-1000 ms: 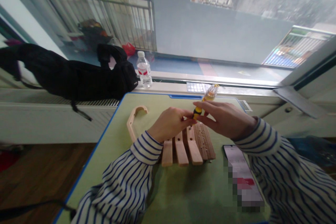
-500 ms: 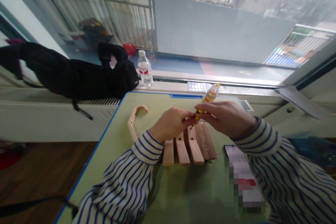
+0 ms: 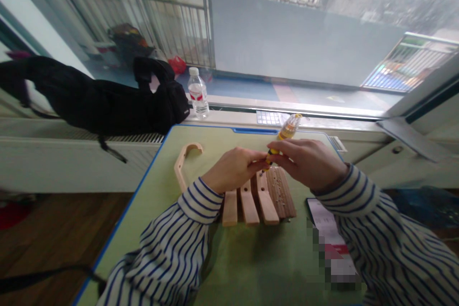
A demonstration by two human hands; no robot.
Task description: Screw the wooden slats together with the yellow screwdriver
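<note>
My right hand (image 3: 311, 161) is closed round a screwdriver (image 3: 286, 134) with a clear yellow handle and a yellow-and-black collar, its tip pointing down into the wooden slats (image 3: 258, 197). My left hand (image 3: 234, 169) is pinched at the screwdriver's tip, over the far end of the slats; what its fingertips hold is hidden. The slats lie side by side on the green table (image 3: 201, 153), several with holes, and the rightmost carries small screws on top. Both sleeves are blue-and-white striped.
A curved wooden piece (image 3: 182, 165) lies left of the slats. A phone (image 3: 332, 244) rests at the right near me. On the window sill behind are a black bag (image 3: 100, 100), a water bottle (image 3: 198, 93) and a small keypad-like object (image 3: 268, 118).
My right hand has turned slightly on the screwdriver and its fingers have dropped lower over the collar. My left hand and the slats stay where they were.
</note>
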